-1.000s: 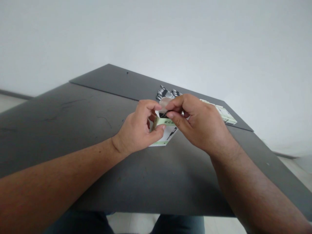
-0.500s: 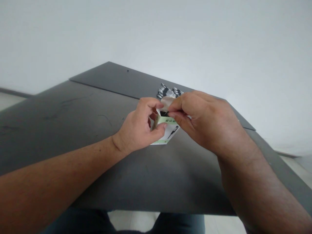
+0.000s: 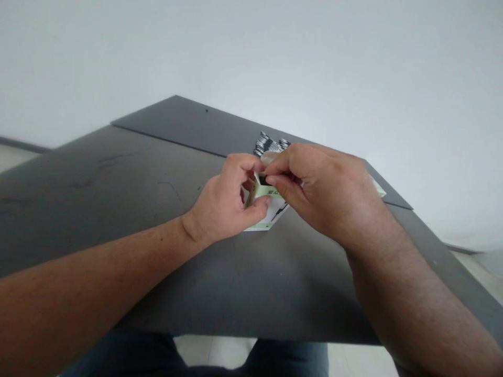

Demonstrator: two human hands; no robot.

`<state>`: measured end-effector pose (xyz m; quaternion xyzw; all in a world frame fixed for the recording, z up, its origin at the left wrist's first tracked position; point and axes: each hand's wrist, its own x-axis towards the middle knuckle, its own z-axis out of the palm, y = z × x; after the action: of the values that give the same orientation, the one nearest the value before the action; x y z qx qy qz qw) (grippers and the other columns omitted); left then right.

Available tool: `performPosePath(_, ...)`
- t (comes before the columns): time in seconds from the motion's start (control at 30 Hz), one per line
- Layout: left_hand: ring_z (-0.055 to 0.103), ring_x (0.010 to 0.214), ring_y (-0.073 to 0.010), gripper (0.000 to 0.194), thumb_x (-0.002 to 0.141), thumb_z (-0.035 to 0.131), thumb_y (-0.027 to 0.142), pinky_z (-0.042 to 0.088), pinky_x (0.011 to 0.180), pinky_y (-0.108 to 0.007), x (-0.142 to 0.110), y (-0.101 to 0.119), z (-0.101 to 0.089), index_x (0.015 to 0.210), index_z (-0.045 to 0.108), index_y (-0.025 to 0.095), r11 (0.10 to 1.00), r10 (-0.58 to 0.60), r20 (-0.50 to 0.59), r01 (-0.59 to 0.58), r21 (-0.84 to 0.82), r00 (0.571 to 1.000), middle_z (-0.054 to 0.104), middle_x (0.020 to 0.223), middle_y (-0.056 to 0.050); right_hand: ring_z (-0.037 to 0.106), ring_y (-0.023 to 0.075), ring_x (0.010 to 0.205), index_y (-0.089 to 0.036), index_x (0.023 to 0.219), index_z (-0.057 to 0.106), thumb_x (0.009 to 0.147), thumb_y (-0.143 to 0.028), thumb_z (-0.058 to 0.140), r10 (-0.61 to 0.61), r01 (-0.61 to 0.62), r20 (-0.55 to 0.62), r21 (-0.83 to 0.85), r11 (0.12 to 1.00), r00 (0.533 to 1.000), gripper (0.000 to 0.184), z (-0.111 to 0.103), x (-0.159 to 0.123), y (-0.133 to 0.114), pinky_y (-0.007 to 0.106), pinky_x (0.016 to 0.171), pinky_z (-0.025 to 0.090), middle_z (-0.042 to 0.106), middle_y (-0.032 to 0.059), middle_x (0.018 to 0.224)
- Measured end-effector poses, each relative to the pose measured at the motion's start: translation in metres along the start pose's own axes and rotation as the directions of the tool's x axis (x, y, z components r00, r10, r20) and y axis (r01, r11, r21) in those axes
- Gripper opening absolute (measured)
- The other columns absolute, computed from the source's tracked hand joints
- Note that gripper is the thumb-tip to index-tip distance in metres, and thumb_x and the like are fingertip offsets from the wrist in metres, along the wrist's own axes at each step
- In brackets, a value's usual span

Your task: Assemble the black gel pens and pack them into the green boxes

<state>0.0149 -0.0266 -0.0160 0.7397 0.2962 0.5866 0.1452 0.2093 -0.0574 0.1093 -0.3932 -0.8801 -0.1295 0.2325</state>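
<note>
A small white and green cardboard box stands on the dark table in front of me, its top flap up and something black visible inside. My left hand grips the box from the left, thumb on the front face and fingers around the far side. At the box's mouth, the thumb and forefinger of my right hand are pinched together. Whatever lies between those fingertips is hidden.
Behind the box lies a bundle of black and white slim packets, with a second bundle beside it. A pale green and white box shows partly past my right hand. The grey table meets a white wall.
My right hand shifted right and slightly away from the box mouth, then came back to it with the fingers pinched. My left hand keeps its hold on the box.
</note>
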Motion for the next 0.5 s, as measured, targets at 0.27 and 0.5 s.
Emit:
performPosePath(0.27,0.070,0.079,-0.0130,0.055,0.089,0.077,0.017,0.061,0.070,-0.028,0.001,0.000,0.001,0.138,0.053,0.026,1.000,0.008,0.005,-0.008,0.003,1.000,0.070,0.112,0.000,0.075,0.0232,0.082,-0.023,0.097,0.077,0.103,-0.023,0.068,0.058,-0.060,-0.033,-0.072,0.996,0.998,0.010,-0.010,-0.002,-0.007,0.036,0.076,0.055,0.079,0.0040,0.088)
performPosePath(0.5,0.071,0.079,-0.0119,0.056,0.089,0.079,0.017,0.060,0.069,-0.028,0.000,-0.001,0.000,0.137,0.052,0.028,1.000,0.017,0.020,-0.017,0.002,1.000,0.070,0.121,-0.001,0.077,0.0222,0.086,-0.025,0.104,0.077,0.101,-0.021,0.070,0.093,-0.093,-0.027,-0.004,0.996,0.995,0.009,-0.011,0.000,-0.010,0.035,0.081,0.057,0.082,0.0015,0.092)
